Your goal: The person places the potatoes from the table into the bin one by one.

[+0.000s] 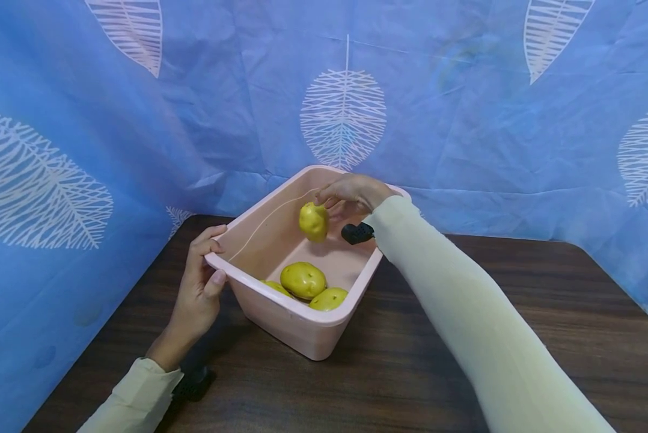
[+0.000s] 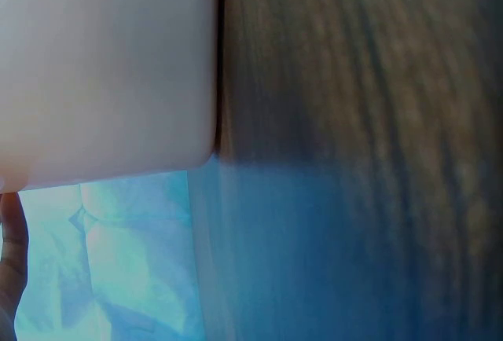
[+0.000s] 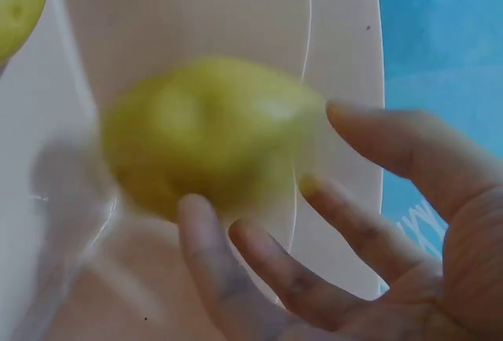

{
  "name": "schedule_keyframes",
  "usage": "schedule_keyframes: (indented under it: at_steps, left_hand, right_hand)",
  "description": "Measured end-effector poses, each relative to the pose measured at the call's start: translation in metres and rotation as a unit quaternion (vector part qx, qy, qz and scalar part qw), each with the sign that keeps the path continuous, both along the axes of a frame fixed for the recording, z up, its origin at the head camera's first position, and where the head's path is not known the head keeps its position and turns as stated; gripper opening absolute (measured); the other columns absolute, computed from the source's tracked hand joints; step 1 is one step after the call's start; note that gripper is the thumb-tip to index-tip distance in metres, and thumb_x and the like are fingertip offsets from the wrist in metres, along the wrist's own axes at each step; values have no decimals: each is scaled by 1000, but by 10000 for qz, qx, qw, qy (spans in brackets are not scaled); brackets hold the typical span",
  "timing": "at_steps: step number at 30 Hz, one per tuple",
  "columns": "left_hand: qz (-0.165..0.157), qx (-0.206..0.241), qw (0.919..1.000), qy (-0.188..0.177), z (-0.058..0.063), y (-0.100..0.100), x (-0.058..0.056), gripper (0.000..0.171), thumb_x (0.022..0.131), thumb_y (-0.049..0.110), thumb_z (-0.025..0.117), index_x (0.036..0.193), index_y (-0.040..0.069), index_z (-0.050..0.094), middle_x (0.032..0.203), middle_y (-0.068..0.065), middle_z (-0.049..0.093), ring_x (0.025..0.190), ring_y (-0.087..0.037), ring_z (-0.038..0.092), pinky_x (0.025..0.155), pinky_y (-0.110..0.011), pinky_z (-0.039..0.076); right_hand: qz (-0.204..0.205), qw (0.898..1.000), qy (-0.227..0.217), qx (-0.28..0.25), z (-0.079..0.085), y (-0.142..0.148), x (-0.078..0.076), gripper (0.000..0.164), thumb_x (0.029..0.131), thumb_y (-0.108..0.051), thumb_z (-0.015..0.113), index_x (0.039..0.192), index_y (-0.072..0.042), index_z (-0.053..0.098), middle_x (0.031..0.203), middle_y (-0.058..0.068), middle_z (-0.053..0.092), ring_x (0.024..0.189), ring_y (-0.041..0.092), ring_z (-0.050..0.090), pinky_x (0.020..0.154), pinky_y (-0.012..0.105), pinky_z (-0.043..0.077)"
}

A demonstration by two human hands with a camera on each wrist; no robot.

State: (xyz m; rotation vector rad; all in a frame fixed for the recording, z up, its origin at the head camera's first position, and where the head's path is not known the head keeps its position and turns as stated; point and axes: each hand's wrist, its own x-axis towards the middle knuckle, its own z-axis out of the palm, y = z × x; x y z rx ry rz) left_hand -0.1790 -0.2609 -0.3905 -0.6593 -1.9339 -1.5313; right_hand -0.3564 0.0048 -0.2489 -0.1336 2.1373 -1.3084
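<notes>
A pink plastic tub (image 1: 281,328) stands on the table, turned at an angle. My left hand (image 1: 196,288) grips its near left rim, thumb on the near side; the left wrist view shows the tub's outer wall (image 2: 102,66) and one finger (image 2: 12,254). Over the tub's inside, my right hand (image 1: 351,193) has its fingers spread beside a yellow potato (image 1: 314,222). That potato is blurred in the right wrist view, off the tub's floor, near the thumb and fingertips. Several potatoes lie at the tub's near end, including one potato (image 1: 303,280) and another potato (image 1: 328,299).
The dark wood-grain table (image 1: 410,367) extends around the tub. A blue cloth (image 1: 237,108) with white leaf prints hangs behind and along the left. Black wrist devices show at both cuffs, one dark device (image 1: 357,233) over the tub.
</notes>
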Motion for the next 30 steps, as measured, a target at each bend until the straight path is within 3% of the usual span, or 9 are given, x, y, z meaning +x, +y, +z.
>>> schedule_keyframes:
  at_steps: [7, 19, 30]
  left_hand:
    - [-2, 31, 10000, -30, -1, 2, 1, 36, 101, 11, 52, 128, -8, 37, 162, -13, 35, 141, -28, 42, 107, -20, 47]
    - [-14, 12, 10000, 58, -1, -1, 0, 38, 103, 17, 53, 127, -8, 37, 161, -13, 35, 140, -28, 42, 106, -20, 47]
    - [0, -27, 10000, -81, 2, 2, 2, 36, 102, 11, 53, 129, -7, 37, 162, -12, 34, 141, -28, 41, 107, -20, 47]
  right_hand:
    - [-15, 9996, 228, 145, 4, 5, 3, 58, 101, -22, 66, 155, -10, 49, 159, 21, 43, 143, 39, 51, 110, 44, 51]
    - [189, 9973, 710, -8, 12, 5, 16, 44, 103, -24, 62, 144, -8, 60, 144, 18, 54, 117, 32, 60, 107, 49, 53]
    - [417, 9944, 951, -189, 30, 17, 39, 40, 105, -24, 56, 140, -6, 61, 142, 15, 57, 116, 29, 62, 106, 50, 54]
